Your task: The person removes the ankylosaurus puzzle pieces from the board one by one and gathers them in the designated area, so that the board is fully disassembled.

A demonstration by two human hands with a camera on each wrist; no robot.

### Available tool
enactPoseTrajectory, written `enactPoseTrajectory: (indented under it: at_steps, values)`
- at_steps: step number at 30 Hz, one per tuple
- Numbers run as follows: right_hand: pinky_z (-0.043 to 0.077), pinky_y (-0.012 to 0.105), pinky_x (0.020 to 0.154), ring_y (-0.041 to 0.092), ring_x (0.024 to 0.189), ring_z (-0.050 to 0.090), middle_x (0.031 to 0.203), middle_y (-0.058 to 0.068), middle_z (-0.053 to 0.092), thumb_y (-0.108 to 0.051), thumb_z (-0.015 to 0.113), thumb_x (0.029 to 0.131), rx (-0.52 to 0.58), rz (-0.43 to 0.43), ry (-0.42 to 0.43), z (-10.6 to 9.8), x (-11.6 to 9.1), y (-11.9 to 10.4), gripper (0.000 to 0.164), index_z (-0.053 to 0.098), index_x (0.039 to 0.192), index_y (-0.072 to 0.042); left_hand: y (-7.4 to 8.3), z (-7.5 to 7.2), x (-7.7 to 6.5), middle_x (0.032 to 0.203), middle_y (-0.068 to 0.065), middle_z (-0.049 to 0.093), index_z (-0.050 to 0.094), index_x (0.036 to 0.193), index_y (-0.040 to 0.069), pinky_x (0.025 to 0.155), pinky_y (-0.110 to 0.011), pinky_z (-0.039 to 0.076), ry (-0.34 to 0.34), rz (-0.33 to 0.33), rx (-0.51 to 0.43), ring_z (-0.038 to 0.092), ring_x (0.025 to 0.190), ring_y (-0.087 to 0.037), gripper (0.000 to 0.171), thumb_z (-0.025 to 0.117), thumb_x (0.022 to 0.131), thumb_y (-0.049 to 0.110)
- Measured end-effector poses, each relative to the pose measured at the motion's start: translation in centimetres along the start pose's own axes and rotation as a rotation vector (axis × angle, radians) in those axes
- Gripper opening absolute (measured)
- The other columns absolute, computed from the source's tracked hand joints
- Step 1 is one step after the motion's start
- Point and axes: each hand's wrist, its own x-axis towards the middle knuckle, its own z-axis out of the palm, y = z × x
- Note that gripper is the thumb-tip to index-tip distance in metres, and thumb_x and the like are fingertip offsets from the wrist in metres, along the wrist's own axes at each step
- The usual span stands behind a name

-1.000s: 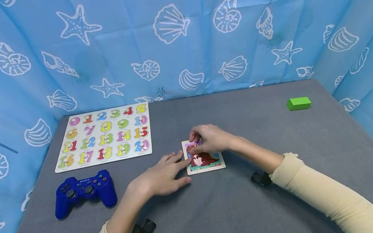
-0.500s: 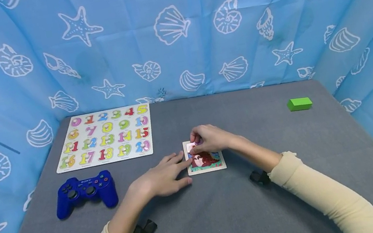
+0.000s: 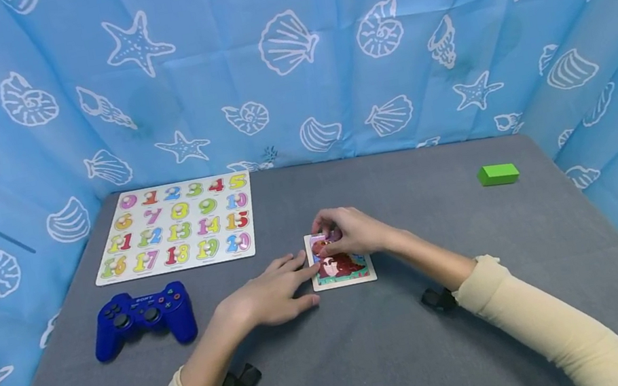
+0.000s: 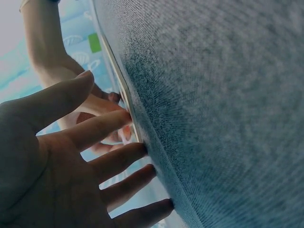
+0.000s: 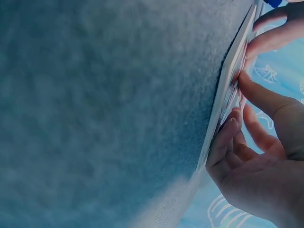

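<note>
A small square picture puzzle (image 3: 355,279) with a pale wooden rim lies flat on the grey cloth, showing a figure with long dark-red hair. My right hand (image 3: 358,231) reaches over its upper part, thumb and curled fingers pinching a puzzle piece (image 3: 317,245) at the upper left corner. The right wrist view has the thumb and fingers of that hand right at the puzzle's face. From the left, my left hand (image 3: 273,294) lies with spread, straight fingers, the index fingertip on the puzzle's left edge. In the left wrist view, its fingertips rest along the board's edge (image 4: 124,88) and the cloth.
A white number board (image 3: 176,267) lies at the back left. In front of it is a blue game controller (image 3: 141,318). A green block (image 3: 498,174) sits at the far right. Blue curtain (image 3: 353,88) with shell prints surrounds the grey-covered table (image 3: 400,356).
Half a second ago a pale patch showed at the puzzle's upper left corner; now the coloured picture shows there. The right hand's fingers shifted slightly, and the left hand stayed put.
</note>
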Motion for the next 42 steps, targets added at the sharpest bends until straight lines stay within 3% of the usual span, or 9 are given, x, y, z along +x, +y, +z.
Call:
enactPoseTrajectory:
  at_steps: [3,6,9,12,18,23,27,36,42]
  values:
    - [0.055,0.025,0.08,0.015,0.087,0.067,0.106,0.014,0.074,-0.008,0.08,0.097,0.016,-0.024,0.013,0.1,-0.3,0.1,0.025,0.071,0.12,-0.003,-0.5,0.3,0.4,0.184,-0.011,0.019,0.037,0.171,0.03,0.133,-0.067,0.026,0.003,0.007,-0.006,0.015,0.171,-0.039,0.072,0.061,0.108,0.054]
    - [0.057,0.028,0.083,0.017,0.089,0.069,0.108,0.013,0.075,-0.009,0.079,0.099,0.031,-0.05,0.026,0.1,-0.4,0.2,0.02,0.071,0.117,-0.005,-1.9,1.4,1.4,0.184,-0.009,0.017,0.034,0.171,0.034,0.132,-0.069,0.026,0.015,0.032,-0.001,0.014,0.171,-0.039,0.074,0.06,0.106,0.061]
    - [0.058,0.033,0.086,0.017,0.091,0.07,0.107,0.01,0.075,-0.011,0.077,0.101,0.057,-0.07,0.043,0.1,-0.6,0.5,0.011,0.072,0.111,-0.008,-1.5,1.2,1.2,0.184,-0.01,0.016,0.034,0.171,0.033,0.133,-0.067,0.026,0.01,0.03,-0.005,0.014,0.172,-0.038,0.074,0.059,0.107,0.06]
    - [0.057,0.036,0.088,0.018,0.094,0.07,0.105,0.009,0.076,-0.013,0.075,0.103,0.113,-0.057,0.059,-0.3,-0.8,0.8,0.007,0.074,0.108,-0.009,-0.4,0.5,0.4,0.184,-0.012,0.018,0.035,0.171,0.03,0.133,-0.067,0.025,0.004,0.016,-0.011,0.015,0.171,-0.04,0.072,0.06,0.108,0.055]
    - [0.06,0.032,0.076,0.025,0.086,0.072,0.103,0.014,0.074,-0.011,0.073,0.104,0.253,0.006,0.057,-2.0,-1.8,2.1,0.012,0.075,0.114,-0.005,2.3,-1.4,-1.4,0.183,-0.013,0.021,0.038,0.17,0.022,0.137,-0.06,0.022,-0.016,-0.03,-0.016,0.014,0.172,-0.038,0.067,0.059,0.111,0.043]
    - [0.066,0.036,0.077,0.027,0.09,0.076,0.108,0.017,0.074,-0.009,0.071,0.105,0.319,0.064,0.05,-3.8,-2.9,3.4,0.016,0.075,0.119,-0.002,2.7,-1.7,-1.8,0.183,-0.014,0.022,0.038,0.17,0.022,0.136,-0.063,0.023,-0.021,-0.039,-0.013,0.015,0.172,-0.038,0.067,0.06,0.111,0.042]
    - [0.068,0.04,0.081,0.025,0.093,0.078,0.11,0.02,0.075,-0.011,0.073,0.104,0.315,0.123,0.057,-5.2,-3.8,4.5,0.018,0.075,0.12,-0.002,2.6,-1.7,-1.9,0.183,-0.013,0.021,0.037,0.171,0.022,0.136,-0.062,0.022,-0.02,-0.041,-0.015,0.014,0.172,-0.037,0.067,0.061,0.111,0.041]
    - [0.067,0.032,0.076,0.014,0.086,0.075,0.108,0.022,0.076,-0.009,0.073,0.104,0.285,0.251,0.074,-6.7,-5.4,7.3,0.024,0.074,0.123,0.005,2.4,-1.5,-1.7,0.183,-0.013,0.021,0.038,0.17,0.022,0.137,-0.059,0.022,-0.005,-0.035,-0.016,0.015,0.172,-0.037,0.066,0.059,0.112,0.041]
    - [0.065,0.028,0.07,0.01,0.079,0.072,0.104,0.021,0.077,-0.011,0.075,0.103,0.222,0.235,0.068,-6.4,-5.7,7.8,0.023,0.075,0.119,0.006,2.4,-1.5,-1.9,0.183,-0.014,0.021,0.038,0.17,0.022,0.137,-0.061,0.022,0.001,-0.029,-0.016,0.015,0.172,-0.038,0.066,0.06,0.111,0.041]
